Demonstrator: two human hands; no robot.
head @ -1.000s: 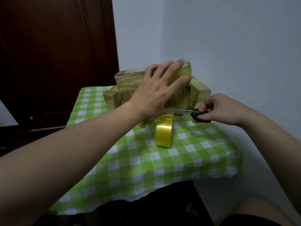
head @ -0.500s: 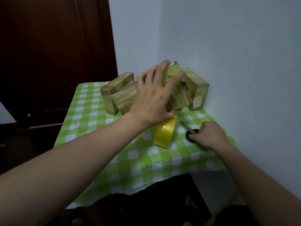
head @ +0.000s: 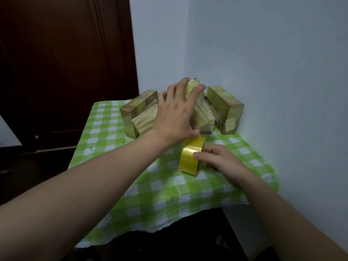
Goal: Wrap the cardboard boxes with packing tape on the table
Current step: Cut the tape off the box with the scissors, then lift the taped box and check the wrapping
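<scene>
1. A small table under a green-and-white checked cloth (head: 113,147) filled the lower centre of the frame. It stood in a corner of pale wall (head: 263,72), with a dark brown wooden door (head: 66,63) at upper left.
2. Three brown cardboard boxes, glossy with tape, were clustered at the back of the table, centre frame. The left box (head: 139,108) lay on the cloth and the right box (head: 224,104) stood against the wall. The middle box (head: 202,115) was tilted steeply between them.
3. The left hand (head: 175,115) was spread wide over the middle box, fingers hooked over its upper edge and thumb at the lower side, holding it at that tilt.
4. The right hand (head: 218,160) was drawn narrow, just right of centre. Its fingers were curled on a roll of yellow packing tape (head: 189,157), with the thumb on the outer band. The roll stood on edge on the cloth, just below the boxes.
5. Change noted: a second earlier the right hand had held black-handled scissors up against the middle box. Half a second earlier it had lowered them to the cloth. It had since moved to the roll, and the scissors no longer showed. I could not tell whether they lay beneath the hand. The middle box had been tipped from nearly level to steep.
6. Assessment: the cutting step appeared finished and a fresh length of tape was probably about to be drawn. The wrapping seemed well advanced but not complete. How much tape covered the hidden faces could not be judged.
</scene>
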